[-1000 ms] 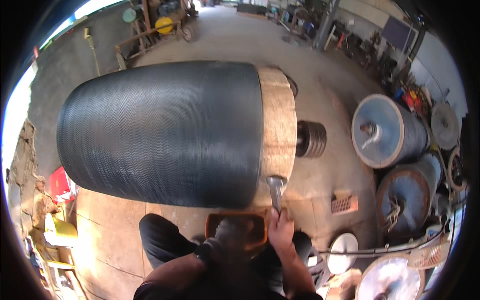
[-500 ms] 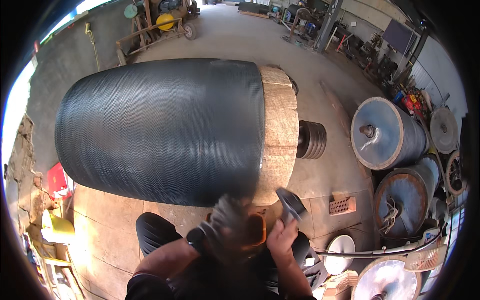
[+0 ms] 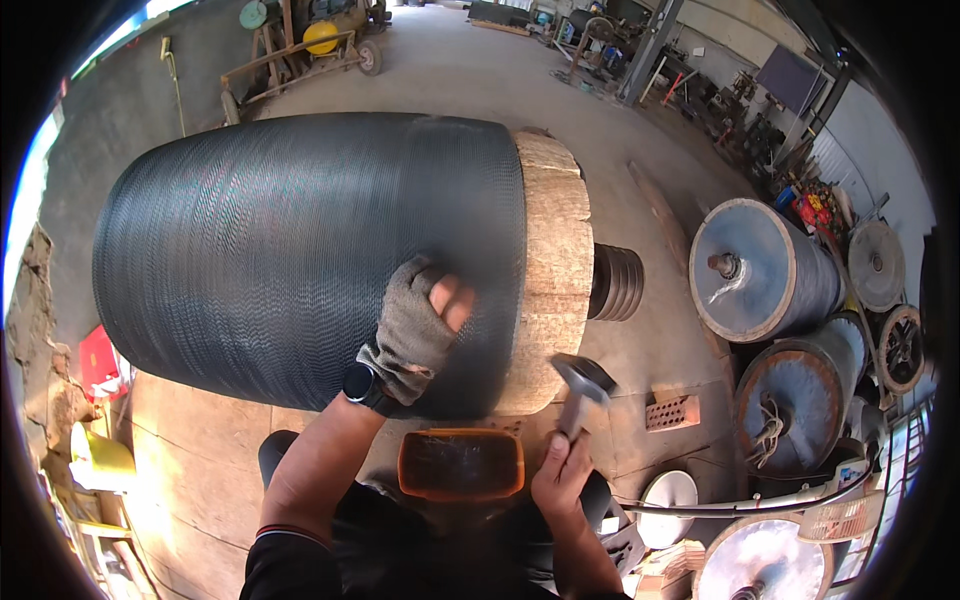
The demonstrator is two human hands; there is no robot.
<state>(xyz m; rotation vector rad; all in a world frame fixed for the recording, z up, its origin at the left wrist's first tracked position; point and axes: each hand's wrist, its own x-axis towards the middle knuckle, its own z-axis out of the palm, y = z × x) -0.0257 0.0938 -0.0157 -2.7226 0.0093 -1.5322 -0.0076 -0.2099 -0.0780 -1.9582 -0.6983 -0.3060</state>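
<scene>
A large black drum (image 3: pixel 270 260), its surface covered in fine ridges, lies across in front of me. Its right end carries a thick, light wooden-looking ring (image 3: pixel 556 270). My left hand (image 3: pixel 420 315), in a grey fingerless-style glove, is at the lower right part of the drum's black surface. Its fingers are curled together, and whatever they may hold is hidden. Lower right, my bare right hand (image 3: pixel 563 480) grips a hammer (image 3: pixel 585 380) by the handle, head up, beside the ring's lower edge. Between my knees sits an orange-rimmed dark tray (image 3: pixel 460 432); its contents are too dark to tell.
A grooved pulley (image 3: pixel 620 283) sticks out past the ring. Several metal drums (image 3: pixel 765 270) stand at the right, with a perforated brick (image 3: pixel 672 413) on the floor nearer me. On the left are a red container (image 3: pixel 100 365) and a yellow one (image 3: pixel 100 458).
My left hand has moved forward from above the tray to the drum, uncovering the tray. The hammer stays in my right hand at nearly the same place.
</scene>
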